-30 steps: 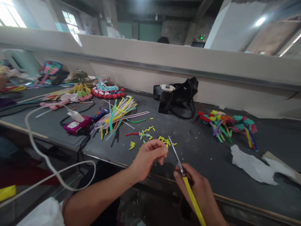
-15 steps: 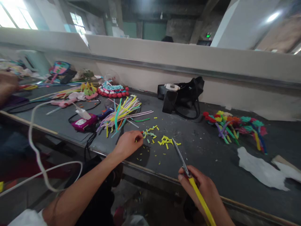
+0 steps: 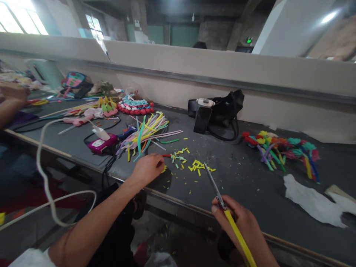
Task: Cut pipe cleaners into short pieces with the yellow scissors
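Note:
In my right hand (image 3: 240,222) is a pair of scissors (image 3: 215,185) with yellow handles, its blades together and pointing away from me over the table. The tip lies beside a small heap of short yellow pieces (image 3: 197,165). My left hand (image 3: 148,168) rests low on the table with its fingers curled in; what they hold, if anything, is hidden. A few yellow bits show at its fingertips, and a thin red piece (image 3: 167,155) lies just beyond. Pale green cut pieces (image 3: 178,157) are scattered between the hands. Behind the left hand spreads a bundle of thin coloured strips (image 3: 146,133).
A magenta power strip (image 3: 104,144) and a pink glue gun (image 3: 79,120) with cords lie left. At the back stand a black bag (image 3: 225,111) and a phone (image 3: 202,120). Coloured fuzzy flowers (image 3: 278,146) and torn white paper (image 3: 311,200) lie right. Another person's hand (image 3: 12,96) is far left.
My left hand has drawn back slightly to the left, showing more of the red piece and some yellow bits. My right hand holds the scissors nearly still. The view has shifted a little.

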The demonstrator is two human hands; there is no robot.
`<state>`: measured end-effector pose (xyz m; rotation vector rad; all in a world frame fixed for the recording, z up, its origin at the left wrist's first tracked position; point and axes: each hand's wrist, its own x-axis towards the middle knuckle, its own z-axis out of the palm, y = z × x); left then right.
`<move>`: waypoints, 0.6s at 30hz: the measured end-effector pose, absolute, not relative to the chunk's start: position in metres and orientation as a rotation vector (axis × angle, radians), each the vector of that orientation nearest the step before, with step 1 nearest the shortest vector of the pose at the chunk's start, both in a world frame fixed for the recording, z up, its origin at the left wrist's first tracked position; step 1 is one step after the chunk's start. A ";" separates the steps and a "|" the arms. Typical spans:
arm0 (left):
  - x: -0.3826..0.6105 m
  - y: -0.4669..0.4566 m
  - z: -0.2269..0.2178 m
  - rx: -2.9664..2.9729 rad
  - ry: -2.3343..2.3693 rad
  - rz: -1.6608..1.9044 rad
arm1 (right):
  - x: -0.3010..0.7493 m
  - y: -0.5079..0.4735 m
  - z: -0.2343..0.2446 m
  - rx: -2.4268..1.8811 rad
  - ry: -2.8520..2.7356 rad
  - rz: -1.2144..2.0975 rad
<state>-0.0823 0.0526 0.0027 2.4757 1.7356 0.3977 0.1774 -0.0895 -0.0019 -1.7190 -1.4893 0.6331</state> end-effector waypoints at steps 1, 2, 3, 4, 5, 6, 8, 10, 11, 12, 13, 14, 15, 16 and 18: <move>-0.080 0.052 0.002 2.489 1.705 0.439 | 0.178 -0.089 -0.002 -1.719 -1.495 0.620; -0.076 0.052 0.001 2.509 1.654 0.490 | 0.178 -0.089 -0.003 -1.717 -1.501 0.614; -0.072 0.052 0.000 2.532 1.587 0.544 | 0.179 -0.089 -0.004 -1.714 -1.508 0.615; -0.067 0.053 -0.002 2.558 1.513 0.593 | 0.179 -0.089 -0.005 -1.711 -1.518 0.621; -0.061 0.053 -0.004 2.588 1.440 0.627 | 0.181 -0.088 -0.006 -1.708 -1.529 0.629; -0.056 0.054 -0.006 2.621 1.378 0.643 | 0.182 -0.088 -0.007 -1.702 -1.546 0.636; -0.045 0.056 -0.009 2.694 1.290 0.630 | 0.185 -0.087 -0.008 -1.689 -1.591 0.645; -0.036 0.058 -0.010 2.766 1.237 0.586 | 0.188 -0.087 -0.009 -1.677 -1.635 0.647; -0.032 0.059 -0.010 2.796 1.221 0.555 | 0.188 -0.087 -0.010 -1.673 -1.647 0.644; -0.029 0.060 -0.010 2.822 1.211 0.518 | 0.189 -0.087 -0.009 -1.673 -1.651 0.641; -0.026 0.061 -0.010 2.841 1.209 0.475 | 0.189 -0.087 -0.009 -1.674 -1.649 0.637; -0.024 0.061 -0.010 2.856 1.215 0.429 | 0.189 -0.087 -0.008 -1.673 -1.645 0.633; -0.022 0.062 -0.010 2.867 1.227 0.387 | 0.189 -0.087 -0.007 -1.668 -1.643 0.630; -0.020 0.063 -0.011 2.878 1.244 0.353 | 0.189 -0.088 -0.006 -1.662 -1.648 0.633; -0.018 0.065 -0.013 2.894 1.281 0.308 | 0.189 -0.088 -0.004 -1.653 -1.666 0.638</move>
